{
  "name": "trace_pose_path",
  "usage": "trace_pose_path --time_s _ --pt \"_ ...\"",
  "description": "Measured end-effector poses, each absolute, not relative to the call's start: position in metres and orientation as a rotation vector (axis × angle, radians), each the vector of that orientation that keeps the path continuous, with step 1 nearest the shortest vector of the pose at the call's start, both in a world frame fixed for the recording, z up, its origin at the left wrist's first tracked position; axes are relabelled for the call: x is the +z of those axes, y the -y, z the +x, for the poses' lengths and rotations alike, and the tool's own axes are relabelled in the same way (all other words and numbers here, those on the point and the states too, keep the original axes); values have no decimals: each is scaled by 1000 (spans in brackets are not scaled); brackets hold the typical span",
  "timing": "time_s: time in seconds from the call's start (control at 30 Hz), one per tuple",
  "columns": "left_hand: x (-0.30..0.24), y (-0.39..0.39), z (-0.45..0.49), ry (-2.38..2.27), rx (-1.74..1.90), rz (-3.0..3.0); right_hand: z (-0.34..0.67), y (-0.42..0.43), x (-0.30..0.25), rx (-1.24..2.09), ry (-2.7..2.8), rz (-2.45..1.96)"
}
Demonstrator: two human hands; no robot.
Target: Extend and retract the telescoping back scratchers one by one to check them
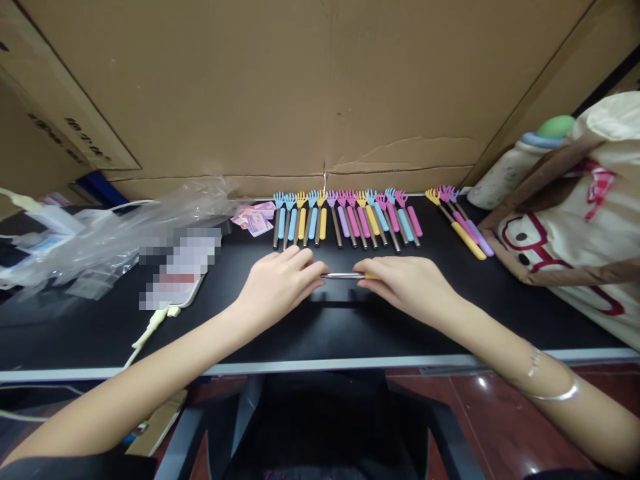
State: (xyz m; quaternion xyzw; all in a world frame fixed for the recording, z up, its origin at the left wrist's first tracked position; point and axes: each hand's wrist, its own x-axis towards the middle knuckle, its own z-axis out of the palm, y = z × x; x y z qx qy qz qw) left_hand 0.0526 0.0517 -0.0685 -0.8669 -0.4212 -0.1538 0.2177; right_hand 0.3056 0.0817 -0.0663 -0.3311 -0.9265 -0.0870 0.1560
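Note:
Over the black table, my left hand [285, 277] and my right hand [405, 280] face each other with a thin metal back scratcher rod [343, 275] between them. My left fingers pinch one end. My right fingers close around the other end, where a bit of yellow shows; most of that part is hidden. Just beyond my hands runs a row of back scratchers [360, 210] with claw heads in blue, yellow, purple and pink. Loose coloured grips, such as a pink one [415, 221], lie beside their rods. To the right lie three back scratchers with grips fitted [467, 230].
Pink printed cards [257, 219] and a crumpled clear plastic bag [130, 230] lie at the left. Near them is a phone [187, 273] with a cable plugged in. A cloth bag [575, 227] and a bottle [515, 167] stand at the right. Cardboard [300, 87] walls the back.

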Motion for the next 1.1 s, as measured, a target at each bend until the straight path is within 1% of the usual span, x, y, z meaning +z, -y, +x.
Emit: trace_pose_path --time_s 0.13,0.27,0.37,0.57,0.73,0.9,1.03,1.1 --pt "-67 -52 59 1068 -424 -2343 288 -82 -69 -482 2673 -887" --pt "-59 -46 54 969 -466 -2322 296 -84 -62 -687 2626 -794" --pt "-49 -44 43 935 -453 -2236 313 -86 -53 -742 2587 -815" --pt "-40 -51 -6 1038 -402 -2157 366 -104 -50 -817 2502 -1012" --pt "-37 -51 -55 981 -425 -2076 411 -119 -55 -783 2364 -1087" --pt "-40 -49 -101 1305 -546 -2093 445 -126 -58 -677 2267 -1243" --pt "-50 -52 -119 1402 -546 -2131 460 -129 -65 -600 2280 -1313" --pt "-55 -54 -125 1456 -538 -2126 467 -129 -67 -628 2296 -1290"
